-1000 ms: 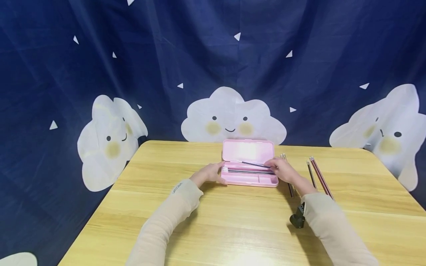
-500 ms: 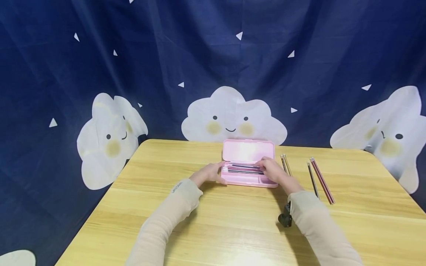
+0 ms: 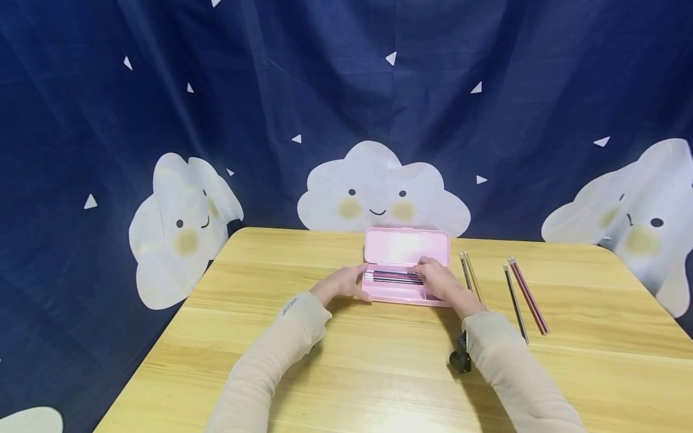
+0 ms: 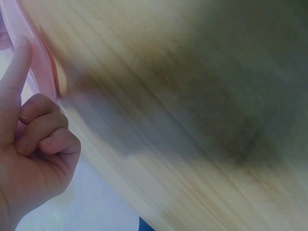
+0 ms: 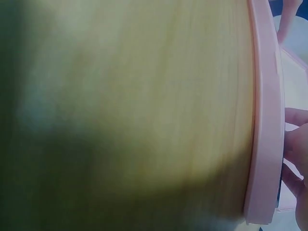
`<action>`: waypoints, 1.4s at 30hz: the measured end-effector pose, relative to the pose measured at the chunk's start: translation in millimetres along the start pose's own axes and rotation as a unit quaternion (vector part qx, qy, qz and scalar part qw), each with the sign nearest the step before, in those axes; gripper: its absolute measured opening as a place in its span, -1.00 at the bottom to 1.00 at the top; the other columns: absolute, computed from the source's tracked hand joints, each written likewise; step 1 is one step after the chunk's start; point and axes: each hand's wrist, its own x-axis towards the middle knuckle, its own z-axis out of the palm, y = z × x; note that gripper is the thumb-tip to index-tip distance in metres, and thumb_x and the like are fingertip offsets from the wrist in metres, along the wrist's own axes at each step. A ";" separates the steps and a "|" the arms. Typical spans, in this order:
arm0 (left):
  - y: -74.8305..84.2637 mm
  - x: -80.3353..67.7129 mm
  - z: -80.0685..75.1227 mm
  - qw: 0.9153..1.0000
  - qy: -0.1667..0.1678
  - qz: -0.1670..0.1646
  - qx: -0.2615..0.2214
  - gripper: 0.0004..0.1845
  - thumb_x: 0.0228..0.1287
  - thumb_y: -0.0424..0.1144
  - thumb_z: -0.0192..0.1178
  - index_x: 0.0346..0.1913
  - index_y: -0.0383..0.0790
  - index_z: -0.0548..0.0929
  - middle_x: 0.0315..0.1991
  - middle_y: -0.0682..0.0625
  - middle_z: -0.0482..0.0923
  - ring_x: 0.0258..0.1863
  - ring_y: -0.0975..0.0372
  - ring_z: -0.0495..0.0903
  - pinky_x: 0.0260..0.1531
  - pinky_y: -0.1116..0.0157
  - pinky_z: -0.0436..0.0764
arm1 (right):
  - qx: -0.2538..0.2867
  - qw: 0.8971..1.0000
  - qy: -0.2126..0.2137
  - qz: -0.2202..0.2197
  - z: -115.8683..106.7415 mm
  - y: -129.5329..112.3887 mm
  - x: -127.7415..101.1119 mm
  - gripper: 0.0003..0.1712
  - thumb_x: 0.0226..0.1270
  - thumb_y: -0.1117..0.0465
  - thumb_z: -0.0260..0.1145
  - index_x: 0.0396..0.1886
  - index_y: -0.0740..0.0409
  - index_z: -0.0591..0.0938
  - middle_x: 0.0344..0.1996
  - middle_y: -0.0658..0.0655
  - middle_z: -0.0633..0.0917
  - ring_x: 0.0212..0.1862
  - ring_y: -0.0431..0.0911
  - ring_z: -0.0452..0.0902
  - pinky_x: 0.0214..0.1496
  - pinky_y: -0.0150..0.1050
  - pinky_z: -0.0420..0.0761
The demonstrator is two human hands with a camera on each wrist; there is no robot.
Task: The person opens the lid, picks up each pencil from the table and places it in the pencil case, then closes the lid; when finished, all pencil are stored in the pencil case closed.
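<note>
Left hand steadies the open pink case; right hand pinches a pencil inside. Pencils are light, stiff, prone to rolling: hold mid-shaft.

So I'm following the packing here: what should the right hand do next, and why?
Probably let go and draw back toward the loose pencils on the wooden table. The right hand is down in the open pink plastic pencil case on the pencils already laid inside, the left hand steadies its left end, and several remain outside.
</note>
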 end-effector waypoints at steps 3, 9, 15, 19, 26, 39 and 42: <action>-0.1 0.7 0.7 1.000 -0.002 -0.004 0.004 0.00 -0.06 0.01 0.38 0.41 -0.15 0.06 0.33 -0.17 0.19 0.31 0.05 0.19 0.31 0.17 0.15 | -0.012 1.000 -0.005 0.012 -0.4 -0.5 -1.4 -0.60 0.10 0.52 0.14 -0.12 0.14 0.68 -0.42 0.06 0.50 -0.30 -0.04 0.43 -0.26 -0.16 0.50; 0.2 -0.3 0.6 1.000 -0.003 -0.006 0.008 -0.01 -0.05 0.01 0.37 0.41 -0.17 0.07 0.33 -0.18 0.20 0.31 0.04 0.20 0.31 0.17 0.16 | -0.015 1.000 -0.003 0.018 0.1 1.7 -3.6 -0.61 0.12 0.51 0.15 -0.09 0.15 0.67 -0.39 0.08 0.51 -0.27 -0.02 0.44 -0.23 -0.13 0.51; 0.6 -0.9 0.2 1.000 0.002 -0.001 0.008 0.00 -0.07 0.02 0.38 0.40 -0.20 0.08 0.32 -0.20 0.20 0.30 0.02 0.20 0.30 0.16 0.16 | 0.022 0.999 0.018 0.022 -0.9 6.8 -5.9 -0.67 0.12 0.50 0.17 -0.13 0.22 0.67 -0.43 0.09 0.52 -0.31 -0.04 0.45 -0.23 -0.14 0.51; 0.9 -1.6 -0.1 1.000 0.002 -0.002 0.009 0.00 -0.07 0.01 0.39 0.40 -0.19 0.08 0.32 -0.19 0.20 0.30 0.03 0.20 0.30 0.17 0.17 | 0.049 0.998 0.045 0.014 -5.6 11.4 -10.3 -0.75 0.08 0.51 0.22 -0.23 0.29 0.68 -0.44 0.13 0.56 -0.32 -0.02 0.49 -0.17 -0.09 0.54; 0.2 -0.7 0.2 1.000 0.005 -0.001 0.000 -0.01 -0.07 0.00 0.39 0.40 -0.19 0.10 0.31 -0.20 0.22 0.29 0.02 0.21 0.30 0.17 0.17 | 0.074 0.994 0.082 0.001 -18.7 25.0 -23.6 -0.79 0.05 0.53 0.25 -0.27 0.37 0.66 -0.46 0.16 0.58 -0.33 0.03 0.51 -0.21 -0.05 0.54; -1.4 0.3 -0.2 1.000 0.007 0.005 0.003 0.01 -0.09 -0.01 0.40 0.40 -0.18 0.09 0.28 -0.21 0.26 0.27 0.01 0.25 0.29 0.17 0.20 | 0.081 0.992 0.083 0.046 -42.3 56.2 -59.5 -0.75 0.07 0.49 0.26 -0.19 0.43 0.62 -0.49 0.13 0.52 -0.40 -0.04 0.43 -0.33 -0.12 0.48; -1.3 0.1 0.2 1.000 0.005 0.006 0.003 0.01 -0.09 -0.01 0.40 0.40 -0.18 0.08 0.29 -0.22 0.26 0.27 0.01 0.25 0.29 0.18 0.19 | 0.078 0.991 0.087 0.058 -48.6 62.6 -69.9 -0.75 0.09 0.48 0.26 -0.18 0.45 0.61 -0.47 0.15 0.55 -0.39 -0.04 0.46 -0.34 -0.17 0.49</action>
